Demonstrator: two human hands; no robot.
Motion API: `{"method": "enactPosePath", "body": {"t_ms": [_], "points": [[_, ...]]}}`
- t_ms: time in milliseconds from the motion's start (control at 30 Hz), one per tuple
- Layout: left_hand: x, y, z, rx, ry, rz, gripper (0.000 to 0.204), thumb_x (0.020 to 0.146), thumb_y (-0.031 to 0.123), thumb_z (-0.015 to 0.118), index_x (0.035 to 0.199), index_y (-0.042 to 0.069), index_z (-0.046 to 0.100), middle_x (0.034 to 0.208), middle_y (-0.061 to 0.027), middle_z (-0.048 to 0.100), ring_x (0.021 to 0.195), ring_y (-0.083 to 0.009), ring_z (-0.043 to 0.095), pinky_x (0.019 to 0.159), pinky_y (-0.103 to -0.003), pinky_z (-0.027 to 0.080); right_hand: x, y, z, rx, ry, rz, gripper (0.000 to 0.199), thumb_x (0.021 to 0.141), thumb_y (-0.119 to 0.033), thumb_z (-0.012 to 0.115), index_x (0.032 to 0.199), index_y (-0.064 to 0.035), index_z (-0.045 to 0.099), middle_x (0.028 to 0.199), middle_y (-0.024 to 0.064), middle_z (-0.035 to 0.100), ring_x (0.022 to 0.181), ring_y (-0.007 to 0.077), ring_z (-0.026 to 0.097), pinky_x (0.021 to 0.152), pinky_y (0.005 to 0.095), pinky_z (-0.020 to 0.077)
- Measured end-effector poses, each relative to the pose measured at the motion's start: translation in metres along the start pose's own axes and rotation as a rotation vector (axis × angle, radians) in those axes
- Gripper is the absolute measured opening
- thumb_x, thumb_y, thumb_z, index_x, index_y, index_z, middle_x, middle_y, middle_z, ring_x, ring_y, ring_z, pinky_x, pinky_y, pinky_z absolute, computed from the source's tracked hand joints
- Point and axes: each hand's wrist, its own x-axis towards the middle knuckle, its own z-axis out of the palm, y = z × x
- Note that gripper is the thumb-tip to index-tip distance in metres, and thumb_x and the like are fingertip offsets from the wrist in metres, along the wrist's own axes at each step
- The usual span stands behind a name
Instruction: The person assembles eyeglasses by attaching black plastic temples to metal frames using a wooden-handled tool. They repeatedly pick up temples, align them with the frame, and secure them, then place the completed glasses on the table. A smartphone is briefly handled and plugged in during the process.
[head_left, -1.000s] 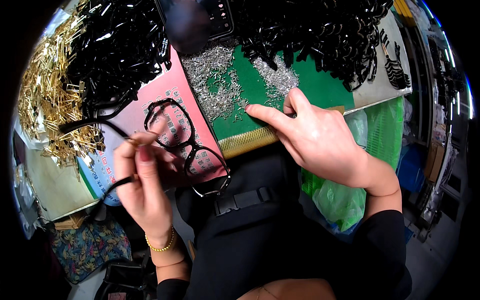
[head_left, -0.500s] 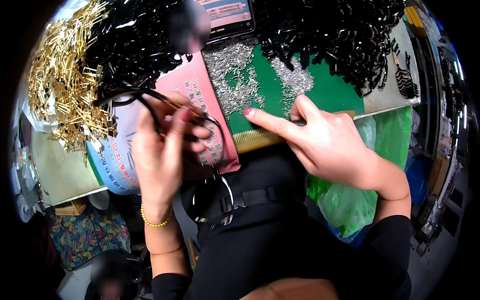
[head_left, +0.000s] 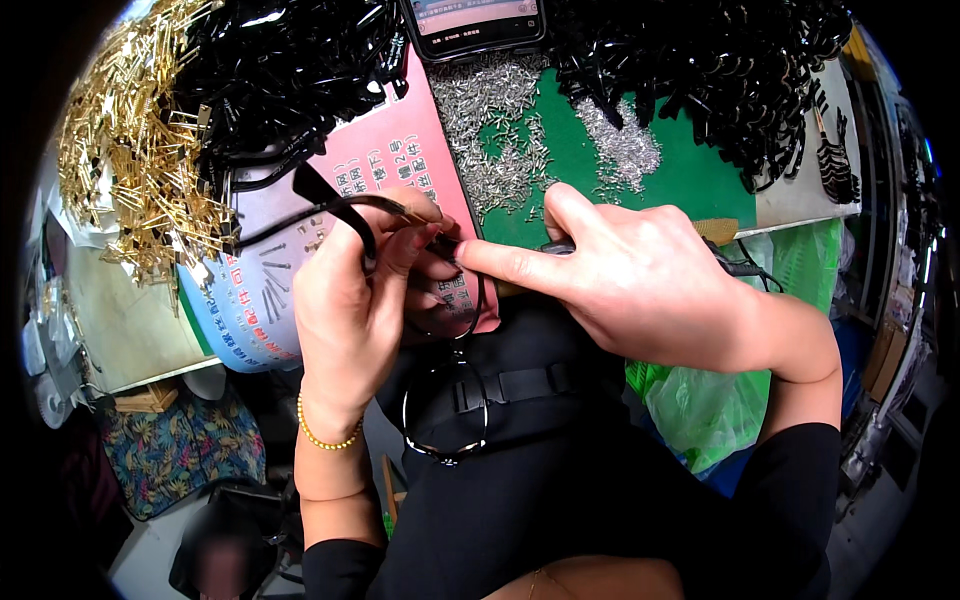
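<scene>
My left hand point(head_left: 355, 300) is closed on a pair of eyeglasses, pinching it where a temple joins the front. A black temple point(head_left: 290, 220) sticks out to the left, and a thin round rim point(head_left: 445, 455) hangs below the hand. My right hand point(head_left: 650, 280) has its index finger stretched out, its tip meeting the left fingertips at the joint. The other right fingers curl around a slim dark tool point(head_left: 738, 266) with a thin cord; most of it is hidden by the hand. Whether a small screw sits at the fingertip is too small to tell.
Small silver screws point(head_left: 500, 150) lie in piles on a green mat point(head_left: 700, 165). Heaps of black temples point(head_left: 700, 70) and gold metal parts point(head_left: 140, 150) flank a phone point(head_left: 475, 28). Beneath my left hand lies a pink printed sheet point(head_left: 440, 130). A green bag point(head_left: 700, 400) hangs at right.
My right index fingertip has moved left from the edge of the screw pile to the eyeglasses. My left hand has shifted right with the eyeglasses, and the view has shifted a little.
</scene>
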Motion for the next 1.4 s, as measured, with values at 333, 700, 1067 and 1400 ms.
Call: {"method": "enactPosePath", "body": {"t_ms": [333,700,1067,1400], "points": [[0.004,-0.011,0.006,0.408,0.102,0.365,0.019,0.081,-0.012,0.062,0.096,0.0,0.065,0.087,-0.0118,0.071,0.075,-0.0258,0.072,0.067,-0.033,0.056,0.001,-0.002,0.004,-0.045,0.081,-0.02,0.057,0.08,-0.006,0.067,0.133,-0.0277,0.064,0.086,0.0083,0.051,0.063,0.019,0.064,0.046,0.0315,0.0491],[0.002,-0.008,0.007,0.202,0.143,0.101,0.011,0.096,-0.003,0.062,0.105,-0.001,0.065,0.084,-0.0088,0.074,0.069,-0.0124,0.068,0.062,-0.026,0.053,0.002,-0.007,0.014,-0.119,0.205,0.018,0.056,0.081,-0.008,0.066,0.133,-0.0297,0.064,0.082,0.007,0.05,0.06,0.0188,0.061,0.045,0.0315,0.0499],[0.0,-0.008,0.006,0.147,0.088,0.097,0.006,0.102,0.0,0.054,0.104,-0.003,0.058,0.095,-0.0082,0.072,0.058,-0.0032,0.054,0.051,-0.018,0.044,0.007,-0.015,0.018,-0.18,0.239,0.051,0.06,0.076,-0.008,0.066,0.13,-0.0341,0.066,0.081,0.0045,0.048,0.059,0.017,0.058,0.045,0.0301,0.0499],[0.0,-0.005,0.006,0.102,0.081,0.064,0.005,0.102,-0.001,0.053,0.105,-0.003,0.057,0.094,-0.0087,0.072,0.057,-0.0039,0.054,0.05,-0.018,0.044,0.009,-0.017,0.019,-0.262,0.244,0.049,0.06,0.074,-0.012,0.068,0.128,-0.0369,0.067,0.08,0.0011,0.046,0.06,0.0141,0.054,0.046,0.0263,0.0485]]}}
